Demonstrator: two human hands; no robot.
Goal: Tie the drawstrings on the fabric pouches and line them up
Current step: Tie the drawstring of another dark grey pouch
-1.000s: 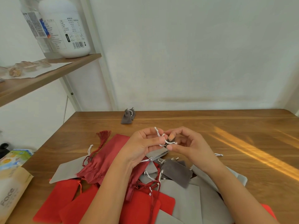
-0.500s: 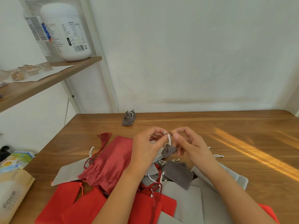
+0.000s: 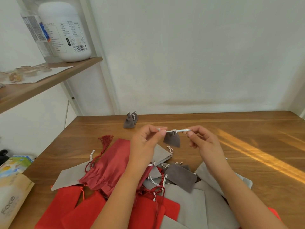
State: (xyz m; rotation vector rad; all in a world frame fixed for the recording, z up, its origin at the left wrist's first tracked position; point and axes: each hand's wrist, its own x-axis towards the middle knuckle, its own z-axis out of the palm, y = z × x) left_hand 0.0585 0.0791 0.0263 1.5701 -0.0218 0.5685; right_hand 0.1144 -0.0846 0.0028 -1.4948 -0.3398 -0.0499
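Head view: left hand (image 3: 145,142) and right hand (image 3: 203,142) pinch the drawstring (image 3: 179,130) of the hanging grey pouch (image 3: 172,139) taut, apparently tightening it; lining it up probably follows.

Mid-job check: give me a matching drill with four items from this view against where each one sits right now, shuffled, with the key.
Things
1. dark grey pouch
2. two cinched grey pouches
3. dark red tasselled pouch
4. white jar

Places
a. on the shelf
b. hanging by its drawstrings, pinched by the left hand and the right hand
c. standing at the far edge of the table
d. lying flat on the table's near side

Pairs: 1-b; 2-c; 3-d; 4-a
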